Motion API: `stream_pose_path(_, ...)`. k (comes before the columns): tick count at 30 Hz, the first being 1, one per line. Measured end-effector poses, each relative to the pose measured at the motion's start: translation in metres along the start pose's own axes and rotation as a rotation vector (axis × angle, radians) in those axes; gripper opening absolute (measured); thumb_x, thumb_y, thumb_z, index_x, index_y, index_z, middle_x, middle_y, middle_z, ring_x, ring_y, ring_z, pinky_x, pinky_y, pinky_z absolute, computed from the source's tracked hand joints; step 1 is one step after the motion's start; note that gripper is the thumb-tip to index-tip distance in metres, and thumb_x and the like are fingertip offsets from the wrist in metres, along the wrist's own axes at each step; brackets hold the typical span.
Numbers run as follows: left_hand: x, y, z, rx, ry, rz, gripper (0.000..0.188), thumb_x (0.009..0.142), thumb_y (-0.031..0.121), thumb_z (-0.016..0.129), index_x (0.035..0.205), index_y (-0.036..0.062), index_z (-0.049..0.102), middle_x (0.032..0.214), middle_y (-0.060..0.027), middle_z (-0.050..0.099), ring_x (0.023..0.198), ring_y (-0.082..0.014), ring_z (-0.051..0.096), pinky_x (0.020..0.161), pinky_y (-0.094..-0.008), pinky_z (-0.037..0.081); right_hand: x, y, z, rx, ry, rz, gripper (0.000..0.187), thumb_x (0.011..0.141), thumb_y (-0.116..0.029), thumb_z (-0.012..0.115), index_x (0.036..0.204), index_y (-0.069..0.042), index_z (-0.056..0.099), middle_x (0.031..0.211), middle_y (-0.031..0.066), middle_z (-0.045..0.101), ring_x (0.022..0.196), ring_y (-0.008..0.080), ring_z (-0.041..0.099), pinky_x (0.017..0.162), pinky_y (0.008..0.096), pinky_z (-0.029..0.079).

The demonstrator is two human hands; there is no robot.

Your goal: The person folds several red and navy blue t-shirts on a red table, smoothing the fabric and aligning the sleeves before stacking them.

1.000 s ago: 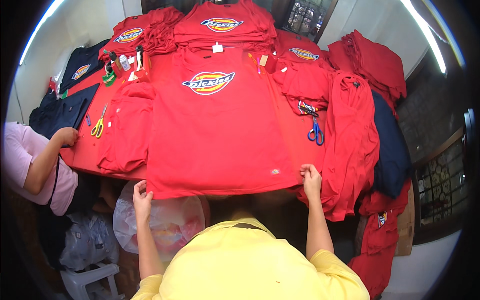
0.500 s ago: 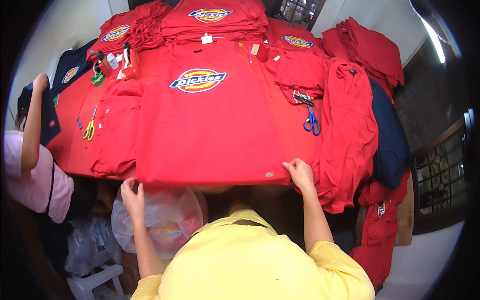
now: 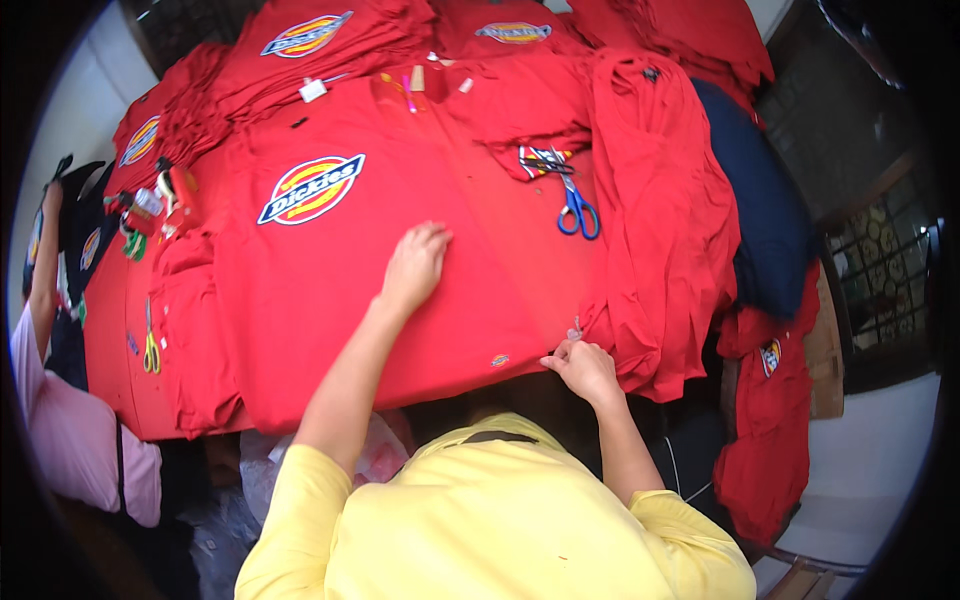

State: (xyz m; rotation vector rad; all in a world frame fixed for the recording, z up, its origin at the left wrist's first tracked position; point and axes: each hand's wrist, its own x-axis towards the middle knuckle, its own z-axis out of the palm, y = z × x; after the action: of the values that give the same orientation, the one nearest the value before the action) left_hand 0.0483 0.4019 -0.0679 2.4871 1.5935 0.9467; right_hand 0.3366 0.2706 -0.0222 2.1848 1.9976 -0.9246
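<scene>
Red cloth shirt with oval chest print (image 3: 310, 300) spread flat on red tabletop (image 3: 112, 345), presumably keeping front smooth. Left hand (image 3: 415, 268) half-open, empty, over front; right hand (image 3: 585, 369) at hem corner, grip unclear.

1. Red shirt (image 3: 345, 260): matt cloth, mostly smooth, sl. creased.
2. Blue-handled scissors (image 3: 577, 213) — plastic hndls, metal blades.
3. Bag (image 3: 266, 462): thin plastic, see-thru, crinkly, bit glossy.
4. Navy bundle (image 3: 757, 205) — matt cloth, smooth-ish.
5. Brown panel (image 3: 825, 350): looks cardbd, matt.
</scene>
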Motion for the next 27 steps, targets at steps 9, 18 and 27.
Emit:
stream_pose_path(9, 0.138, -0.074, 0.035, 0.285, -0.176, 0.085, 0.045, 0.079, -0.002, 0.054, 0.121, 0.0143, 0.06, 0.125, -0.0086, 0.057, 0.098, -0.0344, 0.057, 0.09, -0.0409, 0.049, 0.011, 0.057, 0.062, 0.837, -0.068, -0.01, 0.022, 0.086, -0.021, 0.07, 0.085, 0.0, 0.064, 0.069, 0.0025, 0.062, 0.064, 0.0065, 0.056, 0.061, 0.0256, 0.046)
stream_pose_path(18, 0.2, -0.078, 0.018, 0.221, -0.517, 0.093, 0.015, 0.082, 0.007, 0.061, 0.096, 0.0042, 0.056, 0.104, -0.0146, 0.058, 0.093, -0.0363, 0.061, 0.076, -0.0473, 0.05, 0.007, 0.05, 0.056, 0.922, -0.123, 0.088, 0.022, 0.089, -0.022, 0.066, 0.085, 0.0, 0.064, 0.072, 0.003, 0.065, 0.064, 0.0088, 0.058, 0.062, 0.0266, 0.048)
stream_pose_path(27, 0.097, -0.03, 0.037, -0.113, -0.179, 0.209, 0.02, 0.083, 0.014, 0.066, 0.096, 0.0015, 0.058, 0.098, -0.0176, 0.058, 0.092, -0.0379, 0.057, 0.082, -0.0462, 0.047, 0.004, 0.063, 0.056, 0.994, -0.077, 0.128, 0.017, 0.085, -0.016, 0.072, 0.089, -0.002, 0.063, 0.076, 0.003, 0.066, 0.068, 0.0101, 0.06, 0.064, 0.026, 0.049)
